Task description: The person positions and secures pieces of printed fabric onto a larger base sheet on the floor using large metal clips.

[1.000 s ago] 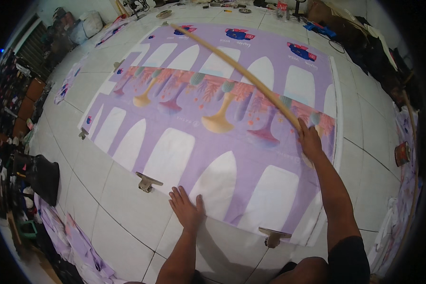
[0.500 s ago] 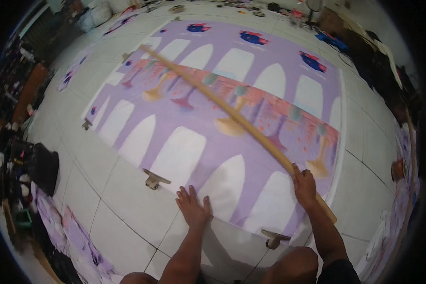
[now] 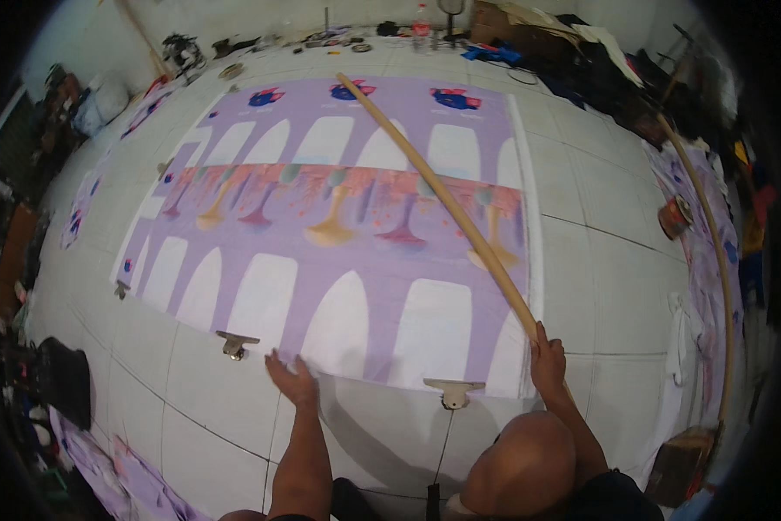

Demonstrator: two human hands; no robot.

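Note:
A large lilac printed fabric sheet (image 3: 269, 239) with white arch shapes and a pink patterned band lies flat on the tiled floor. My right hand (image 3: 547, 363) is closed around the near end of a long wooden stick (image 3: 460, 217), by the sheet's near right corner. From there the stick slants across the sheet to its far edge, by the middle blue motif. My left hand (image 3: 292, 378), fingers apart and holding nothing, is at the near edge. Metal bulldog clips (image 3: 234, 345) grip the sheet's rim; one clip (image 3: 454, 392) sits between my hands.
Piled dark cloth (image 3: 582, 74) and a plastic bottle (image 3: 421, 28) lie along the far side. At right are a rusty tin (image 3: 674, 217) and another long stick (image 3: 712, 234) over lilac cloth. A black container (image 3: 65, 382) stands at left.
The stick's far end has swung rightward and away, from the sheet's left edge to its far edge. My left hand has come off the sheet's near edge. The whole view has shifted.

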